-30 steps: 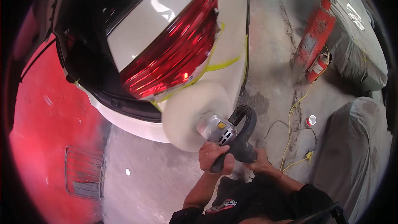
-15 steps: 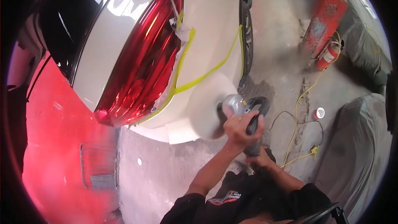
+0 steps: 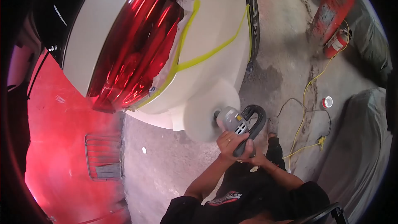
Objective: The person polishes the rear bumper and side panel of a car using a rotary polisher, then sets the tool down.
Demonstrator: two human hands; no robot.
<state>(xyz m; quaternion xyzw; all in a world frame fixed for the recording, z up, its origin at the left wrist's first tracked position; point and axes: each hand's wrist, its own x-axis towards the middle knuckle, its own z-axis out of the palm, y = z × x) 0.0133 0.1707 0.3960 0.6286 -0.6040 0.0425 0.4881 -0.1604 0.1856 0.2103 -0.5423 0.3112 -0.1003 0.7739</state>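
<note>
The left hand (image 3: 233, 144) is closed firmly round the black handle (image 3: 262, 120) of a polisher (image 3: 230, 118), thumb lapped over the top, close behind the metal head, where a grip seems best placed to steer and press. The right hand (image 3: 258, 157) sits just behind and below it at the rear of the tool, presumably to bear the weight; its fingers are mostly hidden, so how far they are closed I cannot tell. Both elbows are bent, which brings the tool near the body and should leave room to lean into it.

From the head, a wide pale pad (image 3: 205, 116) stands edge-up against the lower rear corner of a white car (image 3: 219, 72). It is tilted to face the curved panel, probably so that its broad side meets the paint rather than its rim.

Just above, yellow tape (image 3: 207, 60) crosses the panel and another strip runs beside the red tail light (image 3: 137, 37), likely to mark off or shield those edges (the inner strip looks a little ragged). Farther out, a yellow cord (image 3: 306, 95) trails over the floor to the person's right, well apart from the pad, past a small container (image 3: 327, 101) and a fire extinguisher (image 3: 336, 45).
</note>
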